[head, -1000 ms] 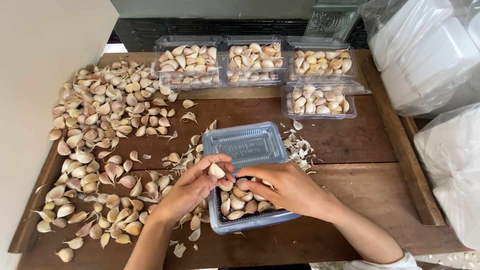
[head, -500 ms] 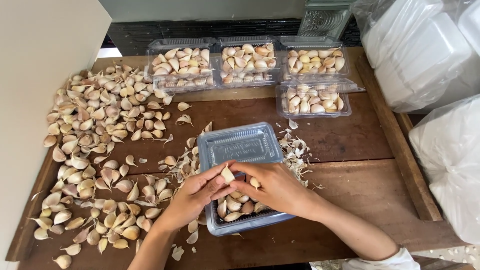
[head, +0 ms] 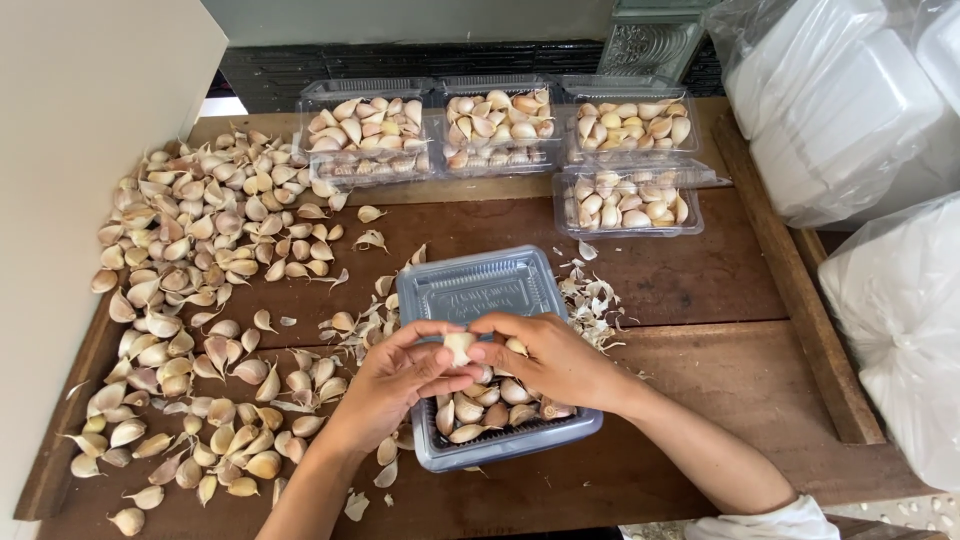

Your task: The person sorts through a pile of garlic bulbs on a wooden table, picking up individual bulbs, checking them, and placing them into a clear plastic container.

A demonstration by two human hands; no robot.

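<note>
Near the lower middle of the frame, the left hand point(head: 395, 385) and the right hand point(head: 555, 362) meet fingertip to fingertip, both pinching one pale peeled garlic clove point(head: 460, 346) between thumbs and forefingers. The clove is held just above the open clear plastic clamshell box point(head: 480, 290), whose lower half holds more cloves and whose lid lies flat behind it toward the centre of the frame. The box rests on the dark brown wooden bench point(head: 700, 280).

Across the left half of the frame a wide scatter of loose unpeeled garlic cloves point(head: 190, 270) covers the bench, running from the upper left down to the lower left corner. Just right of the box lies a small heap of papery white garlic skins point(head: 592, 300). Along the upper middle stand three filled clear plastic boxes of cloves point(head: 498, 125) in a row, with a fourth filled box point(head: 628, 203) just below the rightmost one. White plastic bags point(head: 900, 300) fill the right edge.
</note>
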